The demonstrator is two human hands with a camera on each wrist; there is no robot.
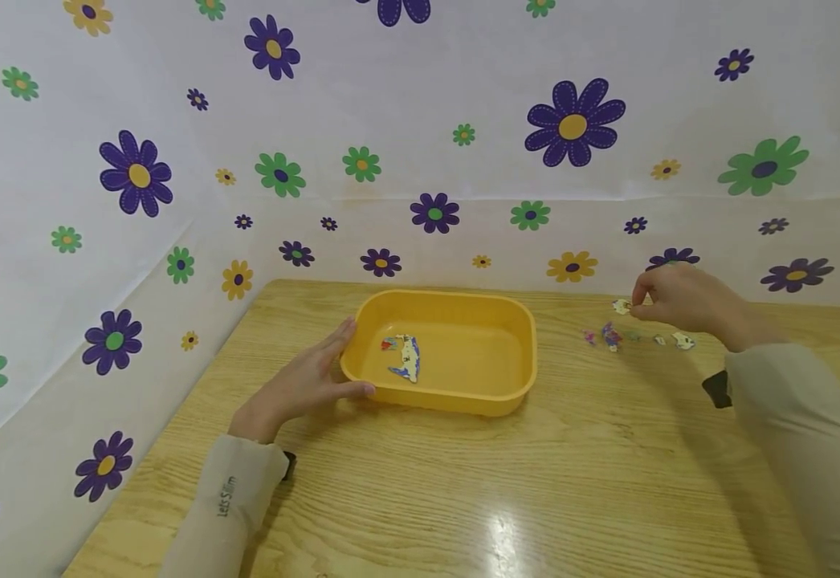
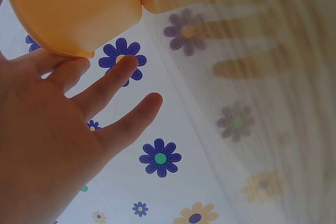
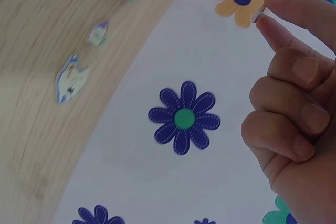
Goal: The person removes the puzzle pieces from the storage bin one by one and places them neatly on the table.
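A yellow plastic tray (image 1: pixel 456 397) stands on the wooden table. My left hand (image 1: pixel 306 379) rests against its near left corner, thumb at the front rim and fingers along the left side; in the left wrist view the fingers are straight and spread. Inside the tray lie a white-and-blue flat cutout (image 1: pixel 409 360) and a small red-and-blue bit (image 1: pixel 389 343). Over the table's back right, my right hand (image 1: pixel 683 299) pinches a small white cutout piece (image 1: pixel 621 306) between thumb and index finger, the other fingers curled in. The right wrist view shows this thin piece (image 3: pixel 269 1) edge-on.
More flat pieces lie below the right hand: a purple-and-pink one (image 1: pixel 611 335), a pink one (image 1: pixel 589 337) and a white one (image 1: pixel 683 341), with small ones between. A flower-print sheet (image 1: pixel 405 104) closes off the table's back and left.
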